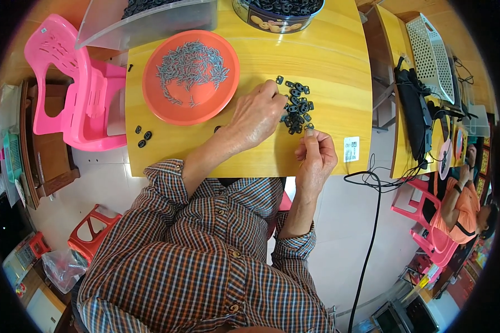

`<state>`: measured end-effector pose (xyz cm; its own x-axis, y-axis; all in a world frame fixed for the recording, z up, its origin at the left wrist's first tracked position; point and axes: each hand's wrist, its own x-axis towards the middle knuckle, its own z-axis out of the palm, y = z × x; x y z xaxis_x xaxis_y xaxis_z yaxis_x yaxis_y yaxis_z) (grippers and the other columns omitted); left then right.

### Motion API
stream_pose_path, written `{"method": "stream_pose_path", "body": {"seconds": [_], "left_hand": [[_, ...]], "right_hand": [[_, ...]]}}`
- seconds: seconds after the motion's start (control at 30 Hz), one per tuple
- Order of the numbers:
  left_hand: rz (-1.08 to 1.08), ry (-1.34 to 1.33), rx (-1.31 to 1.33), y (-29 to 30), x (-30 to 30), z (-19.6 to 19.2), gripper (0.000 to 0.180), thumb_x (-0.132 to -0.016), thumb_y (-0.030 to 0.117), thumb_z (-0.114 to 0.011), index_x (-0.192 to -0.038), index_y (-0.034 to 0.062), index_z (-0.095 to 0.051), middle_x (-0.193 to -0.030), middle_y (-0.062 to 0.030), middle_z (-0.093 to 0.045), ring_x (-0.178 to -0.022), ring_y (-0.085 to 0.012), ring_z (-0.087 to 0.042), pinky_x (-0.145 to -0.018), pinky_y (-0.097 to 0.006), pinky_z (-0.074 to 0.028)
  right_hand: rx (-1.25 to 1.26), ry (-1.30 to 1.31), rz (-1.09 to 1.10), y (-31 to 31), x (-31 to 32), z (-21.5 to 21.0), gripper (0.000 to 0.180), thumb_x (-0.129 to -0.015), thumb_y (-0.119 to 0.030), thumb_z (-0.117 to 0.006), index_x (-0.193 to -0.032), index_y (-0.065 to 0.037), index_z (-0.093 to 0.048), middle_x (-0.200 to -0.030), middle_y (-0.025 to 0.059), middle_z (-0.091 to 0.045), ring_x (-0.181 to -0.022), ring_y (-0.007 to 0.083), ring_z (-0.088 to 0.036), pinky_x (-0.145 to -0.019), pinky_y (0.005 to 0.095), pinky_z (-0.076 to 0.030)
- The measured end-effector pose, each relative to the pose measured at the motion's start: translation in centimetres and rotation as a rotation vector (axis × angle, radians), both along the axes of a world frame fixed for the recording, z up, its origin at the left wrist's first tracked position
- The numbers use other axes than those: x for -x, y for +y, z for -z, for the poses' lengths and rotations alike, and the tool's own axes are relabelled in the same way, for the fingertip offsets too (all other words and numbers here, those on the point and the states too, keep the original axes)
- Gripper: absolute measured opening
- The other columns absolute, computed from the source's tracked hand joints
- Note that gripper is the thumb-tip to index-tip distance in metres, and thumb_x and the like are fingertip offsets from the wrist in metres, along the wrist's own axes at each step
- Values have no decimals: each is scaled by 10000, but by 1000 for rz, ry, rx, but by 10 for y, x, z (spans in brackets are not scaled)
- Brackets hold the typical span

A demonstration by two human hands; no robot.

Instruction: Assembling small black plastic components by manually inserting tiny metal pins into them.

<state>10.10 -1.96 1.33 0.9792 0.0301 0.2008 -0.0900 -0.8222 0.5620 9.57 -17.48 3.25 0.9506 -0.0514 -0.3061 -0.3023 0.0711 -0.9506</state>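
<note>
A small pile of black oval plastic pieces with two holes each (298,105) lies on the yellow wooden table (250,161). My left hand (258,115) is at the pile's left edge, its fingers curled together; whatever they hold is hidden. At the near edge of the pile, the thumb and fingers of my right hand (316,152) pinch a small black piece (309,126). Left of my left hand sits an orange-red plate (191,116) holding many small grey screws (191,64).
Several loose black pieces (144,139) lie at the table's left. Behind stand a clear plastic bin (150,28) and a round tin (278,23), both with black pieces. A pink chair (89,111) is at left. A black cable (372,233) hangs at right, near a seated person (460,213).
</note>
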Motion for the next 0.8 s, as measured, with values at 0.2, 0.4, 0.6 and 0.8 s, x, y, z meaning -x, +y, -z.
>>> {"method": "stream_pose_path", "body": {"seconds": [0.2,0.4,0.6,0.8], "left_hand": [[22,-99,128,-1,0,6,130,-767,45,-649,-894,42,-623,-849,-85,-521,-680,-256,-591,-553,-364,-482],[5,242,1139,-5,7,-4,182,-820,-32,-594,-994,10,-625,-826,-31,-614,-677,-83,-605,-567,-214,-500],[91,256,1215,1,17,-8,251,-849,-39,-557,-1082,12,-638,-853,-26,-637,-680,-61,-603,-594,-205,-518],[89,238,1183,2,22,-7,271,-836,-54,-559,-1087,12,-639,-771,-2,-598,-649,-57,-587,-576,-208,-508]], "right_hand": [[-17,-8,-3,-1,1,3,106,-877,-105,-595,-804,-32,-572,-661,6,-540,-524,53,-439,-473,198,-334],[-138,-9,13,0,1,0,99,-892,-116,-590,-837,-35,-579,-757,46,-619,-540,53,-476,-483,185,-360],[-300,26,-27,1,2,-2,116,-903,-148,-589,-879,-35,-579,-859,102,-666,-566,61,-506,-489,173,-379],[-304,-8,-18,1,1,-1,121,-904,-151,-586,-866,-36,-575,-883,126,-673,-572,58,-510,-477,161,-371]]}}
